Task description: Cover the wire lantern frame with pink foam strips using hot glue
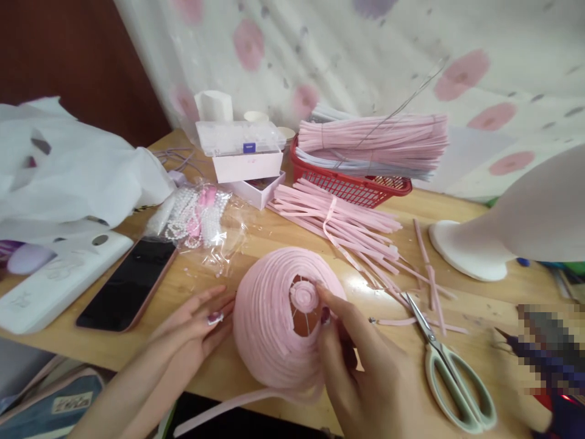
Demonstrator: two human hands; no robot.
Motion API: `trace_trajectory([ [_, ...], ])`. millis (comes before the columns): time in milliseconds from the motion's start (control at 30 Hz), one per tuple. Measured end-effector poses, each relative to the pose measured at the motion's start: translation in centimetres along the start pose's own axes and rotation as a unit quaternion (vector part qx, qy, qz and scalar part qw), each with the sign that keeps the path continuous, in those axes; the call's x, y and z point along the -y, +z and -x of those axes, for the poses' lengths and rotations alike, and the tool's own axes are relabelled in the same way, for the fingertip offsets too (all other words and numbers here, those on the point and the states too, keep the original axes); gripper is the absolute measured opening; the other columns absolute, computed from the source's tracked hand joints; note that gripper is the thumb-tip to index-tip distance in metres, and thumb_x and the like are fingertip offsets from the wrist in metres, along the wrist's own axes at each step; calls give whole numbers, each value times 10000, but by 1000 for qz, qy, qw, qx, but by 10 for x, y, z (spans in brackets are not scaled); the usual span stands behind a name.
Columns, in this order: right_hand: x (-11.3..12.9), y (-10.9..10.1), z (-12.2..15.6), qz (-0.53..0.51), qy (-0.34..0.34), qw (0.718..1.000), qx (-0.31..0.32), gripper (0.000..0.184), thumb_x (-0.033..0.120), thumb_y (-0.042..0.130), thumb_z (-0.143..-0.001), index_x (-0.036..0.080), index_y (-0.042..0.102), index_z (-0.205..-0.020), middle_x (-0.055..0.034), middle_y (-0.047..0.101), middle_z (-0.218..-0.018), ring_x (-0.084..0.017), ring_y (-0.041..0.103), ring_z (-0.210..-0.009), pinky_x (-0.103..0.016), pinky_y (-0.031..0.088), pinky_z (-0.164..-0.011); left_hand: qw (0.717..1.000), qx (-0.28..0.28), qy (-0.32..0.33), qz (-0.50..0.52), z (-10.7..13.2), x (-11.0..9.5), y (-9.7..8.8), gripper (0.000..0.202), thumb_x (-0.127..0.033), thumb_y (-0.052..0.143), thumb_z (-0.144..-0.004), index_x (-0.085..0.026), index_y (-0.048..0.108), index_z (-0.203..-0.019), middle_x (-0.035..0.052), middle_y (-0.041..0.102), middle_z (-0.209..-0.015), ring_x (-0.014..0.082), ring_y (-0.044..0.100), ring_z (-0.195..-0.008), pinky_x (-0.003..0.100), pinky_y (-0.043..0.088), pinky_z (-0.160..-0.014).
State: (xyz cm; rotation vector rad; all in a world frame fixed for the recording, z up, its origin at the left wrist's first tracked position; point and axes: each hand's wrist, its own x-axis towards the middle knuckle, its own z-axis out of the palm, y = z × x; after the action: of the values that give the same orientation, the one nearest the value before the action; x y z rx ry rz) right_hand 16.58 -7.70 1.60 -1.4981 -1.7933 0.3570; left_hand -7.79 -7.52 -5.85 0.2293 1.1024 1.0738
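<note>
Lettering [68, 262] on the white case [48, 296] seems illegible, right hand [368, 360] pinching the pink dome [267, 311], left hand [201, 320] outstretched beside it.

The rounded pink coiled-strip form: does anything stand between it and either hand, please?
Nothing visible does: the right hand touches the rounded pink coiled-strip form on its right side, and the left hand is at its left.

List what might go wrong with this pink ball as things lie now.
The loose strip by the pink ball appears to trail past the edge of the table, so it might snag.
The right hand is at the opening's rim; too much pressure could distort it.
The scissors lie beside that hand, so a careless sweep might knock them.
</note>
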Motion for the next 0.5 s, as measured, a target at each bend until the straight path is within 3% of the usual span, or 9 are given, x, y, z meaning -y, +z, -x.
trace_trajectory([
  [100,-3,-2,-1,0,20,1000,-11,273,219,472,-974,247,685,-1142,59,578,-617,-97,501,-473,-214,364,-442,1000,-6,5,-3,8,-5,16,489,-161,823,-754,-208,651,-1210,103,776,-1128,263,722,-1133,355,580,-971],
  [200,-12,-6,-4,-31,49,997,-56,253,241,489,-960,243,699,-1101,73,508,-577,-98,476,-479,-207,378,-463,999,41,14,-21,11,-18,45,277,-205,769,-825,-173,694,-1090,116,779,-1095,240,752,-1020,278,603,-812],
  [267,-21,-7,-7,-80,74,990,-92,222,256,537,-935,239,721,-1058,50,574,-634,-113,527,-543,-218,421,-511,997,68,29,-19,13,-27,68,191,-226,722,-867,-166,702,-1047,116,773,-1112,238,745,-1018,270,602,-782],
  [333,-31,-5,-8,-160,107,974,-120,179,282,605,-898,233,742,-1001,9,666,-749,-156,616,-693,-251,486,-613,997,51,53,-15,17,-36,96,191,-149,650,-889,-166,694,-1074,96,771,-1118,215,733,-1038,262,593,-824],
  [400,-40,0,-9,-230,128,955,-138,175,328,655,-870,230,754,-975,-28,726,-877,-211,662,-867,-312,528,-763,992,53,105,-34,25,-45,126,226,-115,585,-914,-164,674,-1116,87,769,-1092,204,731,-1010,267,586,-822],
  [500,-46,12,-9,-291,149,929,-173,304,435,582,-941,249,722,-1136,-67,743,-1128,-255,661,-1088,-402,519,-938,951,140,238,-139,43,-59,162,171,-244,595,-947,-172,660,-1088,64,755,-1025,211,714,-975,279,565,-805],
])
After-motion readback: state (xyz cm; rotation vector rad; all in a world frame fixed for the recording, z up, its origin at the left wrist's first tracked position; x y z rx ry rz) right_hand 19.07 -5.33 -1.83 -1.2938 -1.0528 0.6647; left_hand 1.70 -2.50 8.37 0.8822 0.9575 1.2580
